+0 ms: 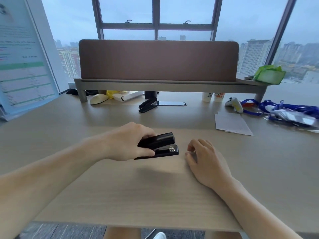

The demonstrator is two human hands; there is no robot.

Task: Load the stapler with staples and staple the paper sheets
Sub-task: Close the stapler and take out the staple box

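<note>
Poster board (22,54): stands tilted at the far left edge of the desk, printed with tables and green bands; the text is too blurred to read.
Desk (134,192): light wood-grain top, bare in the near middle.
Shelf riser (165,84): grey, on legs at the back of the desk, carrying a brown screen panel (158,60) in front of the window.
Under the riser, left: a cream computer mouse (98,98), something yellow behind it, and a white box (127,96) lying flat.
Second stapler (148,104): black, sitting on the desk below the riser, just left of an oval cable slot; no hand on it.
Left hand (128,143): wrapped around the rear of the stapler, fingers over the top arm, thumb against the lower side, firmly gripping.
Stapler (159,145): black, held just above the desk at centre, nose pointing right; top arm lifted away from the base so the mouth gapes, with a metal part visible at the front. Whether staples are loaded cannot be told.
Right hand (205,159): resting on the desk just right of the stapler's nose, apart from it; fingers curled in toward the thumb. Whether they pinch anything cannot be told.
Paper sheets (232,124): white, lying flat on the desk to the right rear, well apart from both hands.
Far right: two paper cups (213,97) under the riser, a white game controller (234,103), blue lanyards (276,107) in a heap, a green bag (269,75) on the riser's end.
</note>
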